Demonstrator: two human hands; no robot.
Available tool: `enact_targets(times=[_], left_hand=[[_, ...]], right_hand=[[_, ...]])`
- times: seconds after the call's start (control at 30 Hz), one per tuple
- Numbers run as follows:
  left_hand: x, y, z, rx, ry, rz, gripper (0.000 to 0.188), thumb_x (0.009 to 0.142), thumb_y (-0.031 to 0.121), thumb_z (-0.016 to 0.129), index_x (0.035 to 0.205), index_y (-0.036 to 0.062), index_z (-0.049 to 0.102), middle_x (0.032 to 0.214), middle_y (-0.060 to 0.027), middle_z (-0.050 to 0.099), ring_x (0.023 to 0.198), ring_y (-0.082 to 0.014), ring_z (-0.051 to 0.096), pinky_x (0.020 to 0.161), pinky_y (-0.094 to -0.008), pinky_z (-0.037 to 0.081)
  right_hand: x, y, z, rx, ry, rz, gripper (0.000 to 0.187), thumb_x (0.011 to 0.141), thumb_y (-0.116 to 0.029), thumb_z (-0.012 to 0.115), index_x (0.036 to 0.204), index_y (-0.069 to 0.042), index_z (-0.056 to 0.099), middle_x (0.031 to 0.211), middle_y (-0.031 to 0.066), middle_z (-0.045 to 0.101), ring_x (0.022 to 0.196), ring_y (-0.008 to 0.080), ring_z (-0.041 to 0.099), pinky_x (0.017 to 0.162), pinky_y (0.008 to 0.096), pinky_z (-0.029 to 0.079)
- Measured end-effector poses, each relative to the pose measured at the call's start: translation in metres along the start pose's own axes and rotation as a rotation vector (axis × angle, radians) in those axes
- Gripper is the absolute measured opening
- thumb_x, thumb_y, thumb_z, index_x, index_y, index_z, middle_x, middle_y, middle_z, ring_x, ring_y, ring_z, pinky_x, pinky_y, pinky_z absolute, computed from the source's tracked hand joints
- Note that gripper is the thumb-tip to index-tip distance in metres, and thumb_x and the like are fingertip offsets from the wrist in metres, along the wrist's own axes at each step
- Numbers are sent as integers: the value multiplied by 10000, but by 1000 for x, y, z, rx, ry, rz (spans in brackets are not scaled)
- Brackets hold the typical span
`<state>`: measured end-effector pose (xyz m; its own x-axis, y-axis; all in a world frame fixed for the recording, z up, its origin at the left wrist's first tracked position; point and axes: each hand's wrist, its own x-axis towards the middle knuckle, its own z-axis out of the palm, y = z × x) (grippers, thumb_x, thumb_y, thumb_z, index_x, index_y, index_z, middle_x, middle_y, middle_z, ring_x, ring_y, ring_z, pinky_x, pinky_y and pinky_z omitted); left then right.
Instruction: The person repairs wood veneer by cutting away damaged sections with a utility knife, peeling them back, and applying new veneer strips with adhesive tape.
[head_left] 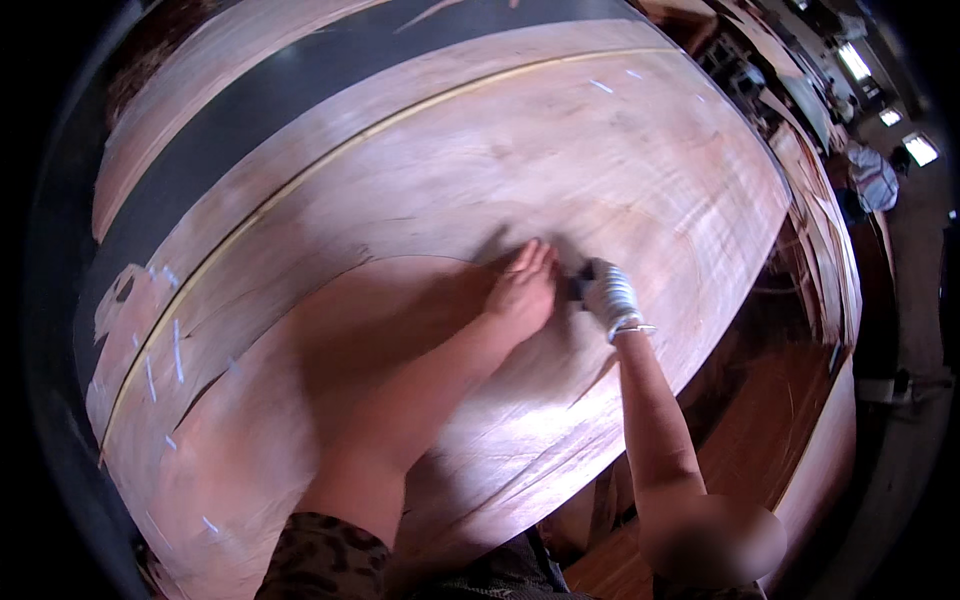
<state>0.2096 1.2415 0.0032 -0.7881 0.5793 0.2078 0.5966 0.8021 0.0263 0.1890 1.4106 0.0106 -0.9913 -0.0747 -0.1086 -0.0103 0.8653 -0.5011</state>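
A wide, pale pinkish wood veneer sheet point(640, 170) spreads out in front of me. My left hand point(525, 290) is bare and rests on it with the fingers stretched forward, near the curved edge of an overlapping veneer piece point(270, 370). Just to the right, my right hand point(610, 297) wears a white and grey striped glove and a bracelet at the wrist. Its fingers are closed round a small dark tool point(579, 284) held low at the veneer; most of the tool is hidden, so its kind cannot be made out.
A thin yellowish strip point(300, 178) curves across the veneer's far side, beyond which lies a dark tabletop band point(200, 165). Short whitish strips point(178, 352) dot the left end. Stacked veneer sheets point(815, 240) stand at the right, with another person point(873, 182) farther off.
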Motion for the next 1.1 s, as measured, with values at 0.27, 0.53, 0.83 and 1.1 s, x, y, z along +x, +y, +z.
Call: enact_targets(times=[0.27,0.53,0.83,1.1], left_hand=[[-108,-96,-44,-249,267,-520,334,753,213,579,1060,81,584,1246,-139,476,1242,-292,347,1029,-518,214],[-177,-144,-20,414,284,-525,468,795,233,568,1236,105,476,1363,-37,376,1293,-256,287,1042,-545,181],[-235,-155,-114,-308,309,-711,456,804,126,547,1250,115,456,1326,-86,416,1274,-298,312,1034,-550,176],[-645,63,-181,31,241,-1404,519,764,42,514,1271,90,418,1335,-115,390,1253,-325,330,1033,-508,210]], right_hand=[[1,-111,36,348,-493,-66,288,835,-350,526,848,-72,599,693,72,605,602,218,578,548,336,460],[19,-245,110,176,-233,-70,427,788,-411,566,1007,-47,612,1020,181,610,949,330,584,779,402,461],[-28,-172,52,-318,-355,-414,210,772,-236,622,816,-32,598,664,125,594,554,223,561,514,340,448],[-360,-81,69,-18,-278,-81,107,811,-157,559,788,-64,607,627,96,591,507,198,555,458,339,432]])
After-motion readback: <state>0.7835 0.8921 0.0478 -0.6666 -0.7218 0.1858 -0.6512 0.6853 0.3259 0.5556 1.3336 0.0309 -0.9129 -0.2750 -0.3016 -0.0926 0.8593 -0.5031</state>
